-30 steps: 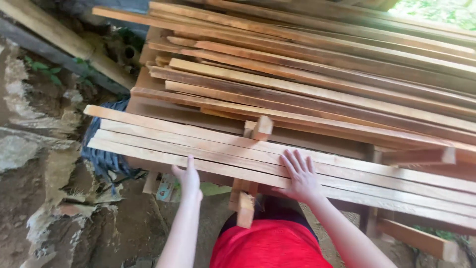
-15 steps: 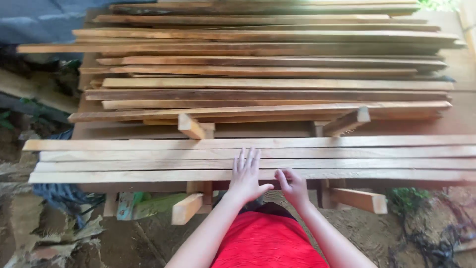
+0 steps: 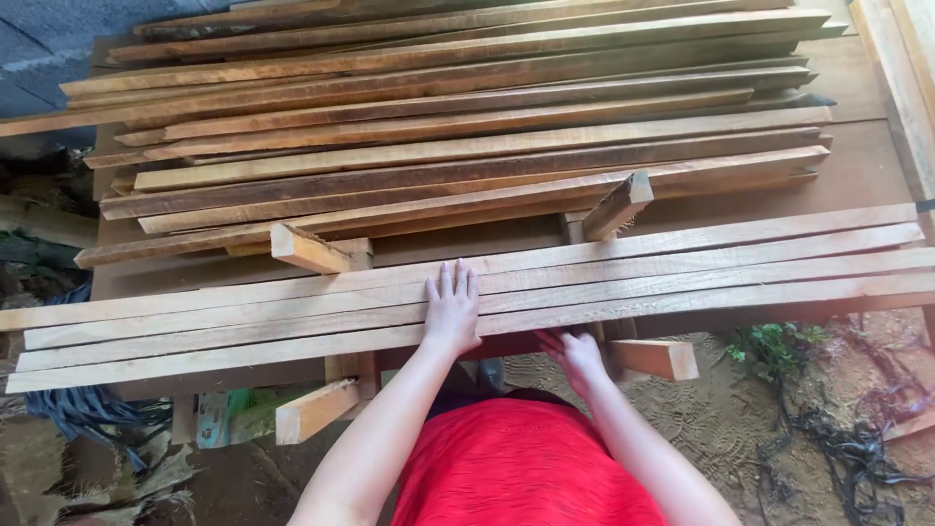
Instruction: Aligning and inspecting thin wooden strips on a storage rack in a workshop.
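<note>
**Hands on front row of slats**

Left hand [image 3: 452, 310] flat, grip open, on pale slats [image 3: 243, 331] lying side by side, long axis left to right along tabletop [image 3: 857, 166] near edge. Right hand [image 3: 577, 356] curled under nearest slat's edge. Bigger plank pile [image 3: 467, 127] behind.

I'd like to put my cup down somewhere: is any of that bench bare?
A bare strip of bench runs between the big slat pile and the near row of slats. A wider bare patch lies at the far right, beyond the pile's ends. The near edge is crowded: left hand flat on the slats, right hand under them.
</note>
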